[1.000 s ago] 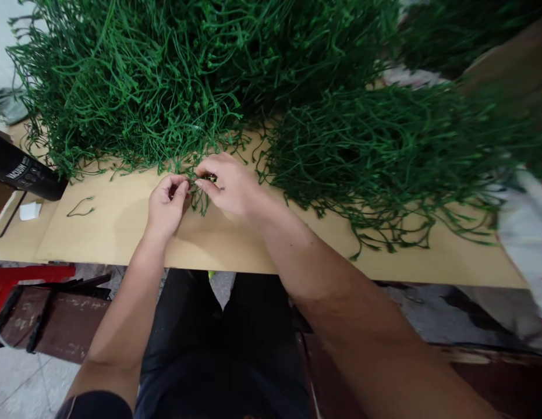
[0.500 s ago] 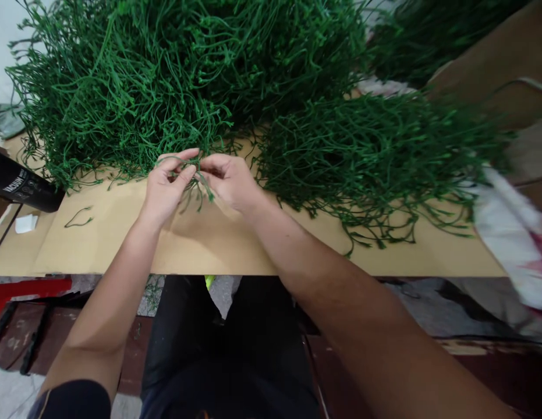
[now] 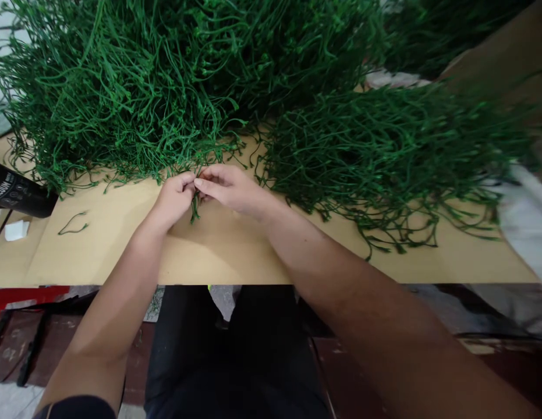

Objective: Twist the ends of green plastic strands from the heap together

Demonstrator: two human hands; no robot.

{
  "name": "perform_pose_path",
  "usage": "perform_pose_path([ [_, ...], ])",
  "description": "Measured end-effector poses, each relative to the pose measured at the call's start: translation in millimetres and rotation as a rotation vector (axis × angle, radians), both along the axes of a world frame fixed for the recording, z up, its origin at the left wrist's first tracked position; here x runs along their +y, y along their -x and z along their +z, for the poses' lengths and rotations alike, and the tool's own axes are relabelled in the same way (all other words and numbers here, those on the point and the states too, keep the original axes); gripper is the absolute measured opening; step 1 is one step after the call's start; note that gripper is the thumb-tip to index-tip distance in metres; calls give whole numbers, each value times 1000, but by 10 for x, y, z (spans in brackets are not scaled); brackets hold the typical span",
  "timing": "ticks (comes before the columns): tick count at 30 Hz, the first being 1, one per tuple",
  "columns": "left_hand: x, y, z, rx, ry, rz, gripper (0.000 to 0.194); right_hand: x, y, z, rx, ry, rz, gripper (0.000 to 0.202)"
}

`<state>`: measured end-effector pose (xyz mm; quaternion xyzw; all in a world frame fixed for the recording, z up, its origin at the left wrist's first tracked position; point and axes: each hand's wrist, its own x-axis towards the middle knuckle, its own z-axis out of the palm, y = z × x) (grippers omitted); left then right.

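Note:
My left hand (image 3: 174, 201) and my right hand (image 3: 229, 189) meet fingertip to fingertip over a brown cardboard sheet (image 3: 227, 253). Between them they pinch a small sprig of green plastic stems (image 3: 195, 209), whose ends hang down below my fingers. Right behind my hands lies a big heap of the same green stems (image 3: 135, 87). A second, flatter heap of stems (image 3: 384, 151) spreads out to the right of my right hand.
A black bottle (image 3: 17, 195) lies at the left edge beside a small white piece (image 3: 15, 230). One loose green stem (image 3: 72, 224) rests on the cardboard at the left. White cloth (image 3: 526, 215) shows at the far right. My dark trousers (image 3: 227, 355) are below the table edge.
My hands rose toward the big heap half a second ago, then came back down to the cardboard with the sprig pinched tighter between them. The view has shifted slightly.

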<state>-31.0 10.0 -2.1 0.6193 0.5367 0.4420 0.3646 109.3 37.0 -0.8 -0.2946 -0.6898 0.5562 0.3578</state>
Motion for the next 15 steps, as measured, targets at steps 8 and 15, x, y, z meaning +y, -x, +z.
perform_pose_path([
  [8, -38, -47, 44, -148, -4, -47, 19, -26, -88, 22, -153, -134, -50, 36],
  [15, -5, 12, 98, -203, 25, -19, 14, -71, -76, 100, -13, -53, -19, 19],
])
